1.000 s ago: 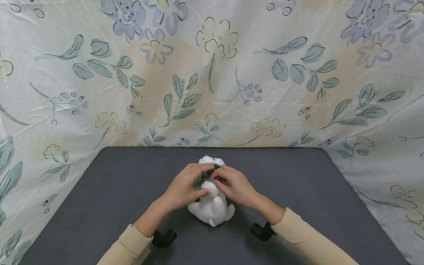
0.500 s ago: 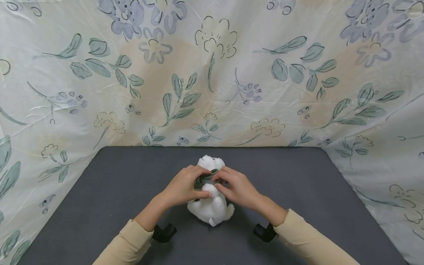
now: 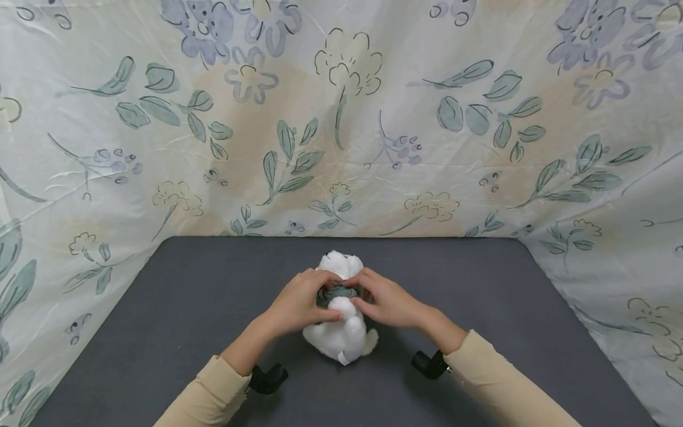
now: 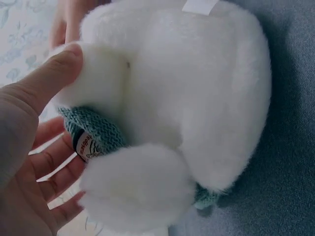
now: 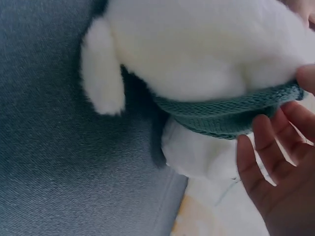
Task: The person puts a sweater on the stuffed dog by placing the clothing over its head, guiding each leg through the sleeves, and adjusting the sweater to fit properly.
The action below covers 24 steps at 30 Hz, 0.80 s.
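A white plush animal [image 3: 341, 344] is on the dark grey table, its back toward me and a small white tag [image 4: 199, 6] at its base. Bunched round its neck is a green knitted garment [image 3: 340, 292], which bears a dark label with lettering [image 4: 86, 145]. My left hand [image 3: 293, 305] holds the toy from the left, thumb against a round white paw and fingers beyond the knit. From the right, my right hand [image 3: 392, 303] pinches the garment's rolled edge [image 5: 226, 105] between thumb and fingers. The toy's front is hidden.
Behind the table [image 3: 213, 267] hangs a floral cloth [image 3: 341, 118] that also covers both sides. Black wrist cameras [image 3: 268, 378] sit under both forearms, near the beige sleeves.
The knitted garment has come down from against the toy's head and now lies as a rolled band at the neck. My right hand has shifted slightly right; the left stays nearly in place.
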{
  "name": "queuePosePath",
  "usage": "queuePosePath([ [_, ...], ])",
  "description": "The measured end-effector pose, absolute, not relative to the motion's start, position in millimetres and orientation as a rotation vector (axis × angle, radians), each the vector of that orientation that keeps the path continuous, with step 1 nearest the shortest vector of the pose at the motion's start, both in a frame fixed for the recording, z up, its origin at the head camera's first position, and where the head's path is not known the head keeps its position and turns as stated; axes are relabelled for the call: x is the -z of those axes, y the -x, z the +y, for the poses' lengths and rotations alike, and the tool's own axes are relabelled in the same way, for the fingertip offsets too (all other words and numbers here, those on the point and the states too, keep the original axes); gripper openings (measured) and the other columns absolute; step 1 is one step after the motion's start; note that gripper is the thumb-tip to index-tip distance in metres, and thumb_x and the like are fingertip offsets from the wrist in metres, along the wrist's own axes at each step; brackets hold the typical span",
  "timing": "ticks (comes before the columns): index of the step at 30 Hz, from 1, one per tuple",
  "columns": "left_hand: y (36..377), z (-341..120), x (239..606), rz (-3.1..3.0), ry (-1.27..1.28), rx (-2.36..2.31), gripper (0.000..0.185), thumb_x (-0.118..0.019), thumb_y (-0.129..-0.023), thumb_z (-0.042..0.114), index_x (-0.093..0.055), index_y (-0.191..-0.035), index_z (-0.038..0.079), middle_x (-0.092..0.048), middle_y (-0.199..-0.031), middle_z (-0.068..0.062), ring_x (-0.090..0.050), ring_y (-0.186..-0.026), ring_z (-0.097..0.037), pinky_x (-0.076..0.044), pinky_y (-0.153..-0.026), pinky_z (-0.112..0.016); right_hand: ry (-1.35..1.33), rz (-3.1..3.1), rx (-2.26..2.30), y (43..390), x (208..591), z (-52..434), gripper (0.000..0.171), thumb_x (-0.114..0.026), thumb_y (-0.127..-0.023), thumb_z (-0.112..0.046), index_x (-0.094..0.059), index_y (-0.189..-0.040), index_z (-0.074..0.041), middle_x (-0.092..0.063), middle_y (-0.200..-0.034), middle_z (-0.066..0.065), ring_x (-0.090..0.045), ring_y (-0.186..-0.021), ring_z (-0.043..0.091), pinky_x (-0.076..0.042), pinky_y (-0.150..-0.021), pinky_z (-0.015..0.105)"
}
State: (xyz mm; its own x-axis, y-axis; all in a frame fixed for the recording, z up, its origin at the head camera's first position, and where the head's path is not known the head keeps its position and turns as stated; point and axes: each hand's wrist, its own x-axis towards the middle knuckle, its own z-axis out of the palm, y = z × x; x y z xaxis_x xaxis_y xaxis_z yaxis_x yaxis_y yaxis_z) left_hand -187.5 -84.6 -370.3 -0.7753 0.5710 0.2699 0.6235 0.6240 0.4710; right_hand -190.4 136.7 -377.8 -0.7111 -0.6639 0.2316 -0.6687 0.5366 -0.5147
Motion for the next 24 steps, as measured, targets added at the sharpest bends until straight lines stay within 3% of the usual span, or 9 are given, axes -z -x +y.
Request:
queuePosePath([
  [5, 185.9, -82.5, 370.7, -2.763, 0.968, 0.791, 0.053, -0.08, -0.066, 0.042, -0.064, -0.107, 0.014, -0.06, -0.09, 0.006, -0.048, -0.08, -0.009, -0.04, -0.073, -0.03, -1.248, -2.805, -0.869, 193.3, 375.6, 136.6, 0.027, -0.058, -0.089, -0.01, -0.056, -0.115, -0.008, -0.049, -0.102, 0.002, -0.052, -0.078, 0.017, -0.045, -0.068, 0.021],
  [10, 184.9, -81.0, 371.6, -2.772, 0.941, 0.739, 0.046, -0.08, -0.065, 0.045, -0.067, -0.099, 0.016, -0.062, -0.09, 0.007, -0.05, -0.082, -0.01, -0.041, -0.076, -0.032, -1.253, -2.799, -0.841, 194.4, 375.2, 136.3, 0.017, -0.058, -0.087, -0.009, -0.058, -0.104, -0.009, -0.047, -0.097, 0.001, -0.046, -0.071, 0.014, -0.04, -0.062, 0.02],
  [15, 184.1, -79.0, 373.4, -2.771, 0.949, 0.7, 0.042, -0.079, -0.067, 0.045, -0.069, -0.096, 0.017, -0.062, -0.092, 0.006, -0.052, -0.085, -0.013, -0.042, -0.079, -0.035, -1.227, -2.774, -0.893, 193.0, 377.3, 136.1, 0.013, -0.057, -0.089, -0.009, -0.058, -0.101, -0.01, -0.047, -0.097, 0.0, -0.049, -0.074, 0.018, -0.041, -0.064, 0.021],
  [24, 183.0, -77.1, 373.9, -2.719, 0.916, 0.6, 0.034, -0.079, -0.065, 0.046, -0.066, -0.081, 0.019, -0.054, -0.079, 0.009, -0.045, -0.071, -0.009, -0.038, -0.067, -0.028, -1.213, -2.652, -0.868, 186.6, 379.8, 134.0, 0.011, -0.058, -0.088, -0.009, -0.055, -0.097, -0.014, -0.049, -0.099, -0.004, -0.05, -0.082, 0.009, -0.045, -0.07, 0.022],
])
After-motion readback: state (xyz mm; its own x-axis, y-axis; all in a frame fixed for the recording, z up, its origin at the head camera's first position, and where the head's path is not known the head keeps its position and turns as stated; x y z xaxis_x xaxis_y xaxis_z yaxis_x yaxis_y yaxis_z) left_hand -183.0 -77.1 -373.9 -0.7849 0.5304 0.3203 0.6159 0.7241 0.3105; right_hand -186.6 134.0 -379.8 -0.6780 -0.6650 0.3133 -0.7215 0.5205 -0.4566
